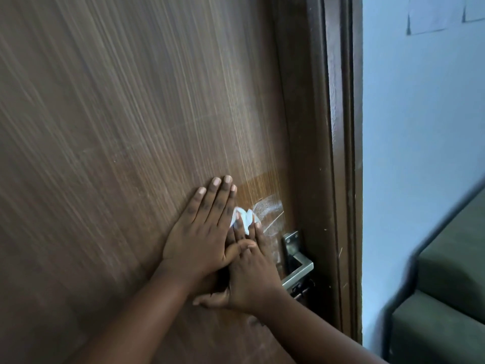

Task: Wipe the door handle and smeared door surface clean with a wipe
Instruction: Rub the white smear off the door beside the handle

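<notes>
A brown wood-grain door (131, 114) fills most of the view. A white smear (267, 207) arcs across it just above the metal lever handle (298, 264). A small white wipe (242, 218) lies pressed against the door under the fingertips of my right hand (249, 274), left of the smear. My left hand (202, 232) rests flat on the door with fingers spread, its thumb overlapping the right hand's fingers. Most of the wipe is hidden by fingers.
The dark door frame (338, 153) runs down the right of the door, with a pale blue wall (420, 127) beyond it. A dark green sofa (446, 285) stands at the lower right. A bolt latch (301, 288) sits below the handle.
</notes>
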A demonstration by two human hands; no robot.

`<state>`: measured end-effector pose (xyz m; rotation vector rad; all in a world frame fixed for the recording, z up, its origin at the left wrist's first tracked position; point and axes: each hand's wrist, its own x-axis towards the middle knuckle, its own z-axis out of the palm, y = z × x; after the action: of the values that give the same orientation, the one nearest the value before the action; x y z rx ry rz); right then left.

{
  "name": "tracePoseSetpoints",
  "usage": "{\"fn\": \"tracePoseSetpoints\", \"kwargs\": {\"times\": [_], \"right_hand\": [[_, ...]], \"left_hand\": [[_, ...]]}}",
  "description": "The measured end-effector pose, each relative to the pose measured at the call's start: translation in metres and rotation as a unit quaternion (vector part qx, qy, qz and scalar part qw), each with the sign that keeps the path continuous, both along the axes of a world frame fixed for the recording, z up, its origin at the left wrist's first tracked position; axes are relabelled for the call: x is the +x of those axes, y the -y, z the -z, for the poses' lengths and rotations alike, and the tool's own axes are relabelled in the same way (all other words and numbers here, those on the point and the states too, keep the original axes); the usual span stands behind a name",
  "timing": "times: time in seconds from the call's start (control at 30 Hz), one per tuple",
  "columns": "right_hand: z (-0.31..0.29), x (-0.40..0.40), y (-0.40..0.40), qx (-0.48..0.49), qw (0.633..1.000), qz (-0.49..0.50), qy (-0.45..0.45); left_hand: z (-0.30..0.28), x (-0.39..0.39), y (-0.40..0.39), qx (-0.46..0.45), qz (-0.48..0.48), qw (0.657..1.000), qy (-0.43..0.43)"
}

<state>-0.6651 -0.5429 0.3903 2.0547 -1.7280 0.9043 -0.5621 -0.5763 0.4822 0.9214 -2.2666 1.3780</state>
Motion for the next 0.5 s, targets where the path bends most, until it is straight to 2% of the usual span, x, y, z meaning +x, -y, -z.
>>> {"fn": "tracePoseSetpoints", "kwargs": {"times": [0.1,0.5], "right_hand": [[0.038,0.001,-0.014,0.069,0.997,0.019,0.007],[0.114,0.027,-0.034,0.170,0.981,0.049,0.074]], "left_hand": [[0.005,-0.002,0.001,-0.007,0.000,1.000,-0.002],[0.007,-0.002,0.004,-0.029,-0.008,1.000,0.003]]}}
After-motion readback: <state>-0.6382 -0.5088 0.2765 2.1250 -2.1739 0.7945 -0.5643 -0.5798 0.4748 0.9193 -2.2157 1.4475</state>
